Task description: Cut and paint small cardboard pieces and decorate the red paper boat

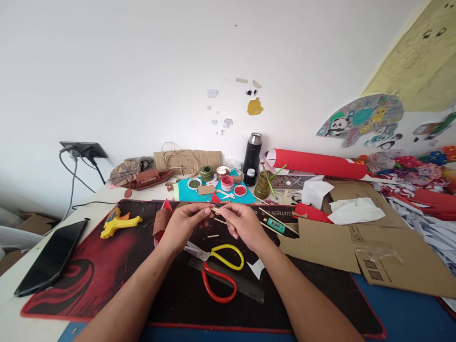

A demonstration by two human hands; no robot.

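Pinching a thin wooden stick [216, 210] between both sets of fingertips, I held it level above the black-and-red mat [107, 266] — my left hand [185, 225] and right hand [242, 224] each closed on an end. Pale, slender and light, it seemed stiff but likely to snap, so gripping near the ends felt safest. Scissors [219, 266] lay just below.
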